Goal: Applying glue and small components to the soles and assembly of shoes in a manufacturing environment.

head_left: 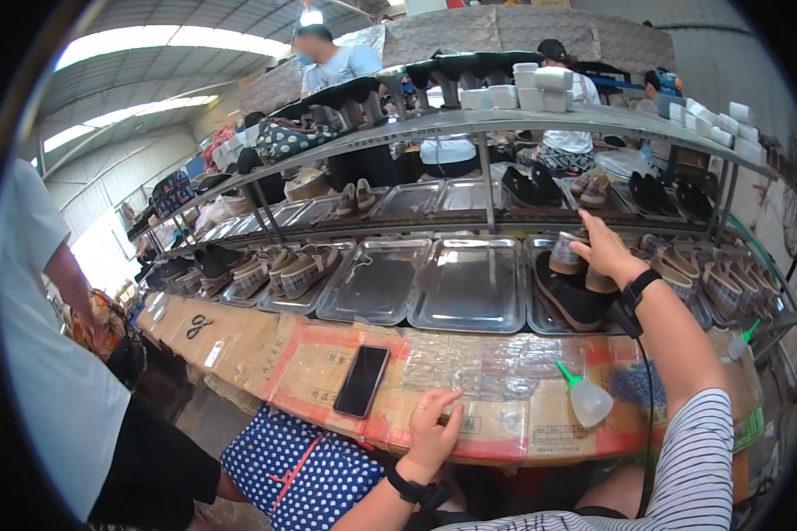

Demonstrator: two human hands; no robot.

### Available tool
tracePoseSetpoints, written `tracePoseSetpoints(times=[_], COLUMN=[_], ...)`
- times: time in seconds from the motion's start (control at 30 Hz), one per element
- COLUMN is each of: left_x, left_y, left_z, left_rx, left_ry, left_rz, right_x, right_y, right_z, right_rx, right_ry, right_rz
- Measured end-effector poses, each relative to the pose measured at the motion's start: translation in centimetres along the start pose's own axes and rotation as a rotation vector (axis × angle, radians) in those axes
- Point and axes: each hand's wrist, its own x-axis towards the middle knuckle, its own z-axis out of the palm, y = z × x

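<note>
My right hand [609, 251] reaches to a metal tray right of centre, fingers stretched out and apart. It is at a grey plaid shoe [565, 254], the thumb next to it; whether they touch I cannot tell. A black shoe with a tan sole [568, 296] lies in the same tray, in front of the plaid one. My left hand [434, 428] hovers over the near edge of the cardboard-covered bench [487, 434], fingers loosely bent and apart, with nothing in it. A phone [361, 380] lies to its left; a clear squeeze bottle with a green nozzle [588, 400] lies to its right.
Metal trays [468, 283] line the bench's back, several carrying plaid shoes [303, 270]. Above them runs a metal rack [416, 128] with white rolls [540, 87]. Black scissors [198, 327] lie at left. A person [49, 354] stands close on the left; a polka-dot cloth [301, 469] lies below.
</note>
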Motion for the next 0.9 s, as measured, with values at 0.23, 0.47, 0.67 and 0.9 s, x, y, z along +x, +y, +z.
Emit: tracePoseSetpoints(times=[0.23,0.47,0.67,0.9], left_x=[-0.2,-0.3,-0.1,-0.1], left_y=[0.0,-0.2,0.0,-0.3], left_z=[-0.1,-0.3,-0.3,-0.4], left_rx=[0.006,-0.006,0.006,-0.003], left_ry=[-0.076,-0.083,-0.077,-0.084], left_rz=[-0.046,-0.017,-0.007,-0.023], right_x=[1.7,5.3,5.6,0.5], right_y=[-2.2,-9.8,-15.9,-16.7], right_z=[1.2,0.3,9.8,13.9], right_rx=[-0.126,-0.089,0.077,0.224], right_ry=[-0.122,0.103,0.072,-0.244], right_rz=[-0.079,-0.596,-0.780,-0.589])
